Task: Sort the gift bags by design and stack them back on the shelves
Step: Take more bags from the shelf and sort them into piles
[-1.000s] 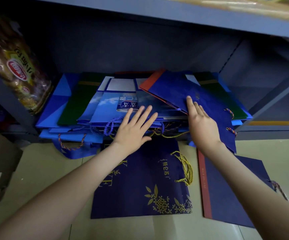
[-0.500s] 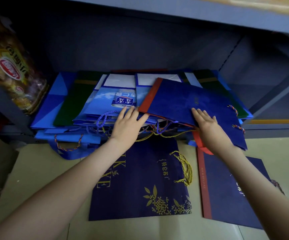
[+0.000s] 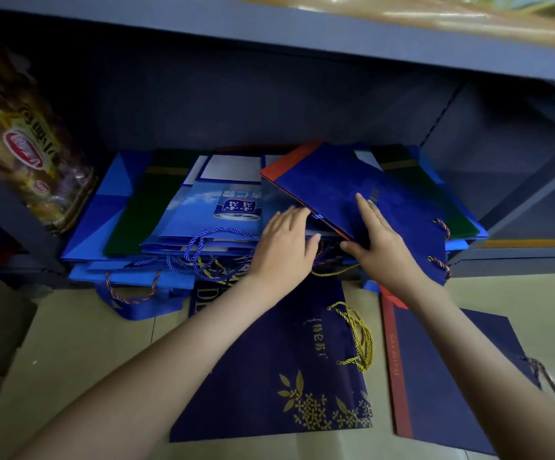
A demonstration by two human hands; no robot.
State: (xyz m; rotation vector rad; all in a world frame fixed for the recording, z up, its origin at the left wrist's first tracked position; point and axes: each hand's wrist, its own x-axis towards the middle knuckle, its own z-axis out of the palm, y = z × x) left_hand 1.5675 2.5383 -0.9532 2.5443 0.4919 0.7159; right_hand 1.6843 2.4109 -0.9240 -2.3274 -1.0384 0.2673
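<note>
Navy red-edged bag is under the right hand: fingers flat on its top face, thumb tucked below the near corner, so the hand pinches it. This bag lies tilted on top of the pile on the shelf, red strip pointing away from the hand, cord handles off to the hand's right.

Left hand is just beside the right, thumbs nearly touching. Its fingers are fairly straight and lie on the sky-blue bags. The fingertips go under the near edge of the red-edged bag; they grip nothing.

Left of the left hand is a tangle of blue cords hanging off the pile front. Further left a green bag lies on plain blue bags. Another green bag sits beyond the right hand, partly covered.

Below the wrists, on the floor, a gold-flower bag lies flat with its yellow cord on top. To the right of it, under the right forearm, a second red-strip bag lies flat.

Far left a snack packet leans on the shelf post. The shelf board runs overhead.
</note>
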